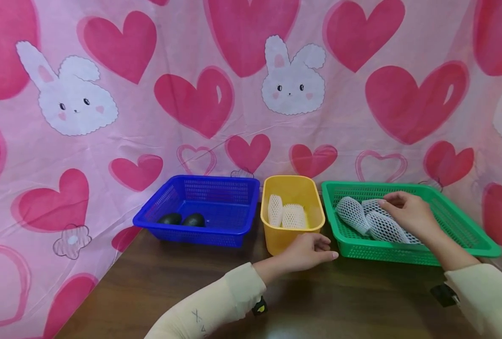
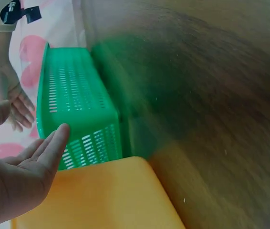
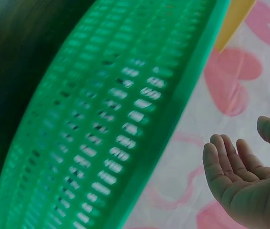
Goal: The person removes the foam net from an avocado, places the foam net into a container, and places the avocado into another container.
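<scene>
My right hand [image 1: 412, 216] hovers over the green basket [image 1: 386, 252], its fingers loosely bent and holding nothing. Just beside and below its fingertips lie three rounded items in white foam netting [image 1: 352, 214]; what is inside the nets is hard to make out. In the right wrist view the right hand [image 3: 244, 181] shows an empty palm. My left hand [image 1: 303, 252] is in front of the yellow bin [image 1: 276, 238], fingers relaxed, with nothing in it. White foam net sleeves [image 1: 294, 216] sit inside that bin. In the left wrist view the left hand [image 2: 25, 176] appears beside the bin.
A blue basket [image 1: 196, 230] stands at the left with two dark, egg-shaped fruits [image 1: 193, 220] inside. All three containers stand in a row on a brown wooden table [image 1: 183, 282]. Behind them hangs a pink cloth [image 1: 242, 113] with hearts and rabbits.
</scene>
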`<state>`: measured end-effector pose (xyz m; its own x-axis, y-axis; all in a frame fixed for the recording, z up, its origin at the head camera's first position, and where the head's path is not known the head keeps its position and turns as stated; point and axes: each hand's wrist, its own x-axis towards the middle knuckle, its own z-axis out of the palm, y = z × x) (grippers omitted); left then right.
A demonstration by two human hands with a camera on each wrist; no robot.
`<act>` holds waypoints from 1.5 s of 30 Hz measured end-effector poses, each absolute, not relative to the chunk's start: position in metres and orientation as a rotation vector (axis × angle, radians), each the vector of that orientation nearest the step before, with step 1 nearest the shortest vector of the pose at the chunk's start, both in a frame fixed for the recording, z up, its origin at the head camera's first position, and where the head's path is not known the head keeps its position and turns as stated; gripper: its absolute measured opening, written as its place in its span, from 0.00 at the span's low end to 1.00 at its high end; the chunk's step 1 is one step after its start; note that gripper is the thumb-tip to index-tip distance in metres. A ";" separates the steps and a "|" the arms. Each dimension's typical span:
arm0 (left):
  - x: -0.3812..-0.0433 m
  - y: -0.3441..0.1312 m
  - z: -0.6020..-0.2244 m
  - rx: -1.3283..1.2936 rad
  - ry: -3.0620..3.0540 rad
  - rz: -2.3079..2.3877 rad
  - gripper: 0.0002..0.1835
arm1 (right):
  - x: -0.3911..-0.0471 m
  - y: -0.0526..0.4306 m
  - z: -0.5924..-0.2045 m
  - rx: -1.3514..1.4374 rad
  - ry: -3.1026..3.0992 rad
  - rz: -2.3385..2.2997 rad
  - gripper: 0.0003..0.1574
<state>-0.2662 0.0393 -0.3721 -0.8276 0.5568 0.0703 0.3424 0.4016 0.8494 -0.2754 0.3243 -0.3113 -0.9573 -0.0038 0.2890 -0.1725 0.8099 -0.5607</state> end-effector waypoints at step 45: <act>-0.278 0.105 -0.403 0.302 1.869 2.111 0.06 | -0.326 0.354 -0.360 0.131 -3.046 0.582 0.47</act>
